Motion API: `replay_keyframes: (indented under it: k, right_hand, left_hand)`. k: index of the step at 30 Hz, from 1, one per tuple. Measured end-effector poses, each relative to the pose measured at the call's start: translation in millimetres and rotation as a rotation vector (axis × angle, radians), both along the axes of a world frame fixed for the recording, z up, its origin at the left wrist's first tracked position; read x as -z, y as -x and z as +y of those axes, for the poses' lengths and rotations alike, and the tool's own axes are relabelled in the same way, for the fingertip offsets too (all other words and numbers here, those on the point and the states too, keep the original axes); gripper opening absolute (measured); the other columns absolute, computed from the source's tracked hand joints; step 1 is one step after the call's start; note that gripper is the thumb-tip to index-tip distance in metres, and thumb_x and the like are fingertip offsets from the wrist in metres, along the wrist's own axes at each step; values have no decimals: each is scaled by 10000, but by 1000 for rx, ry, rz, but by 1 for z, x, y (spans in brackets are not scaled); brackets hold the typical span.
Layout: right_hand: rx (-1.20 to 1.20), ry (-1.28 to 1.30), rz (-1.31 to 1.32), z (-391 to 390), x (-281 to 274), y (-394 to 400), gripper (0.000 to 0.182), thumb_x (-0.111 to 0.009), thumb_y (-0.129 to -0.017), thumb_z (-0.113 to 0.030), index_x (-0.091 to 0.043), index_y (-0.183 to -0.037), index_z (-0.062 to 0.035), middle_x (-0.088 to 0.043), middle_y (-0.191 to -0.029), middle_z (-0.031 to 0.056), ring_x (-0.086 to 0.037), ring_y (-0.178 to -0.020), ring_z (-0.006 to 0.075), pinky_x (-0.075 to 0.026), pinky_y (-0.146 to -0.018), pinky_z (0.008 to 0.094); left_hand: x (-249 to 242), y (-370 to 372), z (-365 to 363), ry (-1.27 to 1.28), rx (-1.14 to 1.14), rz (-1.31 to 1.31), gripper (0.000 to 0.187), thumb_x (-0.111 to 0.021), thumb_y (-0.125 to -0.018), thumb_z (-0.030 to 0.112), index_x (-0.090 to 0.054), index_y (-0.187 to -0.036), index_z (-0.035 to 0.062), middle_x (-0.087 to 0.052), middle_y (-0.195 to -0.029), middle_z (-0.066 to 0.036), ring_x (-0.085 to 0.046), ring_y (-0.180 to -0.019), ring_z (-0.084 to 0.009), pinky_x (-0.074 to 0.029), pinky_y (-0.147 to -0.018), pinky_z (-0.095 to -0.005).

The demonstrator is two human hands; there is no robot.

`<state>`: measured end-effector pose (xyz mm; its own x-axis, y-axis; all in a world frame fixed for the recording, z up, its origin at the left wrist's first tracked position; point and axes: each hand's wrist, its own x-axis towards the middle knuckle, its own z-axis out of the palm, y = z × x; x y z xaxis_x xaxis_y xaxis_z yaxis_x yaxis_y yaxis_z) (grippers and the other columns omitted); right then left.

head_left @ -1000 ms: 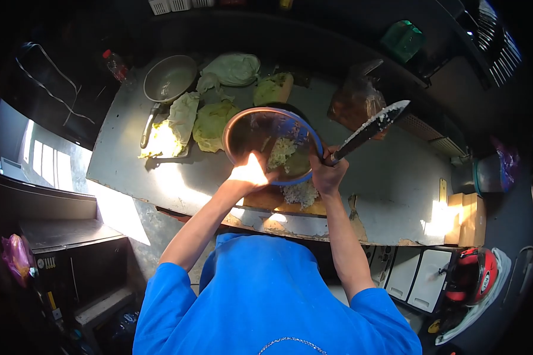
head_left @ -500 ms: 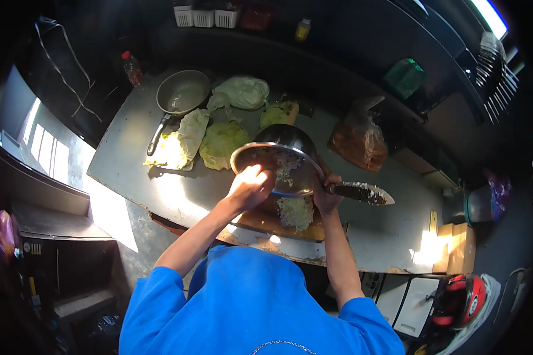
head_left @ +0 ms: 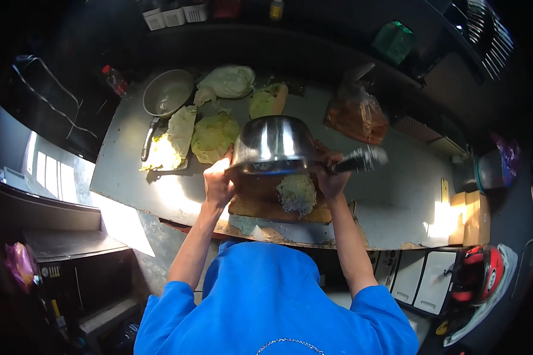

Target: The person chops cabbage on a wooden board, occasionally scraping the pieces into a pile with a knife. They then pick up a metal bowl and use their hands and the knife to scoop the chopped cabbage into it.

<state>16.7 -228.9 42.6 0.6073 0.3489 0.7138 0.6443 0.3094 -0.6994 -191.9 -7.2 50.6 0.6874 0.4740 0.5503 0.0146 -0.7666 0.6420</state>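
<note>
A shiny metal bowl (head_left: 276, 141) is tipped toward me over a wooden cutting board (head_left: 251, 204), its outer bottom facing up and away. My left hand (head_left: 219, 179) grips the bowl's left rim. My right hand (head_left: 331, 174) holds the right rim together with a knife (head_left: 361, 161), whose motion-blurred blade points right. On the board, below the bowl's rim, lies a pile of finely chopped pale vegetable (head_left: 297, 194). The inside of the bowl is hidden. A cabbage head (head_left: 214, 138) sits just beyond my left hand.
A frying pan (head_left: 168, 93), cabbage leaves (head_left: 164, 151), a bagged item (head_left: 228, 81) and a cut cabbage piece (head_left: 267, 100) lie at the back left. A plastic bag of brownish food (head_left: 357, 115) stands back right. Cardboard boxes (head_left: 471, 218) are at the right edge.
My left hand has moved from inside the bowl to its left rim. The bowl has tipped further, so its inside no longer shows. The head view has shifted.
</note>
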Motion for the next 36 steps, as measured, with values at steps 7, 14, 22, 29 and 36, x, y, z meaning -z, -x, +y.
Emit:
replay_keyframes:
  k: [7,14,22,29,36]
  right_hand:
    - [352,308,235,-12,10,20,170,-557,-858,92,-510,-745,-25,-563,-714,-16,-521,-719,79,-496,-695,254]
    - [75,45,394,-13,25,23,235,-538,-978,39,-470,-766,-38,-632,-863,65,-647,-901,166,-540,-818,325]
    - [-174,-275,550,-14,19,31,236,-603,-948,74,-491,-766,-25,-622,-861,65,-693,-1105,260,-556,-908,362]
    - [-110,-120,379,-19,27,30,221,-649,-909,66,-496,-797,-49,-705,-1032,145,-679,-1140,264,-533,-968,388]
    - [-308,-348,561,-24,43,40,221,-710,-909,19,-521,-817,-49,-699,-1108,169,-649,-1198,291,-510,-1011,411]
  left_hand:
    - [13,0,-33,-228,-150,-285,258,-660,-879,-81,-681,-1134,-114,-731,-1072,-264,-750,-824,-331,-595,-729,-357]
    - [30,10,-43,-159,-173,-304,176,-731,-858,25,-646,-970,-80,-608,-702,-147,-623,-591,-256,-491,-563,-339]
    - [28,10,-45,-168,-190,-357,208,-709,-856,-33,-661,-1049,-96,-597,-685,-140,-605,-550,-261,-453,-496,-349]
    - [38,14,-45,-253,-198,-359,519,-689,-917,48,-556,-1410,-43,-739,-966,-191,-726,-748,-258,-569,-661,-350]
    - [50,20,-53,-209,-187,-358,556,-690,-842,-107,-566,-1382,-67,-735,-1014,-227,-743,-836,-324,-585,-736,-341]
